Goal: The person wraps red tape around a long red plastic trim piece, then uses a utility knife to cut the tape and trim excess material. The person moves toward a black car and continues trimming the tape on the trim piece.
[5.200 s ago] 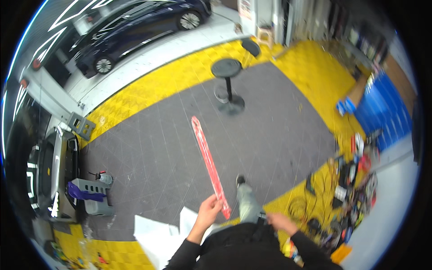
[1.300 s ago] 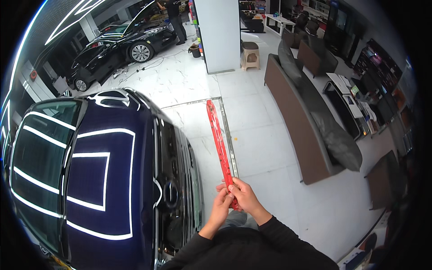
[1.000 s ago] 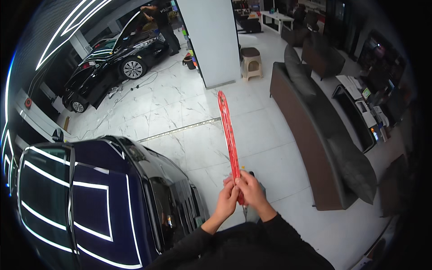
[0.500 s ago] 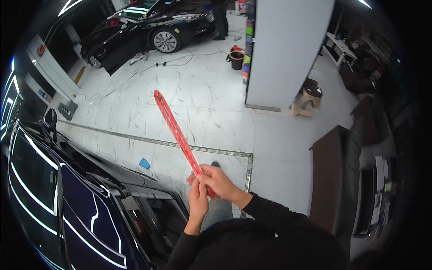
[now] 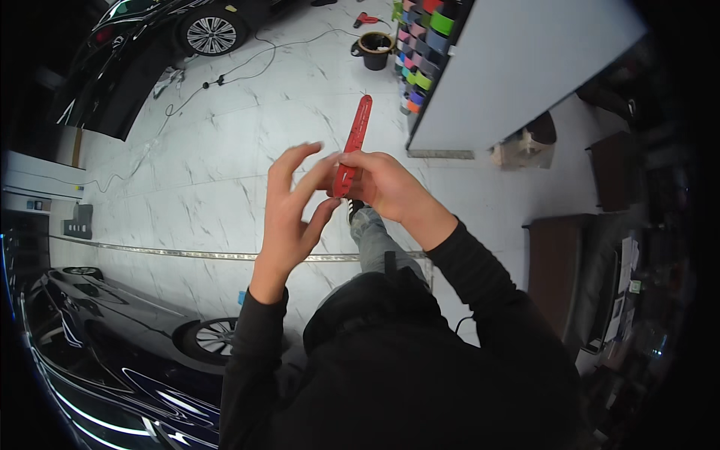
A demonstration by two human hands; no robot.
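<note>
A long, flat red strip (image 5: 359, 124) with a rounded far end and cutouts near its lower end stands out in front of me, over the floor. My right hand (image 5: 386, 184) grips its lower part, with the thumb lying across it. On the other side is my left hand (image 5: 292, 199), its fingers apart and curved toward the strip. The left thumb tip and a fingertip come up to the strip's lower end. Whether they press on it I cannot tell.
A dark car (image 5: 112, 322) is at lower left; another car's wheel (image 5: 211, 34) shows at the back left. A black bucket (image 5: 375, 51), a red gun-shaped tool (image 5: 365, 20) and a cable (image 5: 244, 71) lie ahead. A pale pillar (image 5: 517, 71) with coloured samples and a brown cabinet (image 5: 551, 277) stand right.
I have moved away from the near car, and the view has turned. The strip has swung from leaning left to leaning slightly right. My left fingers, closed around its lower end before, are now spread.
</note>
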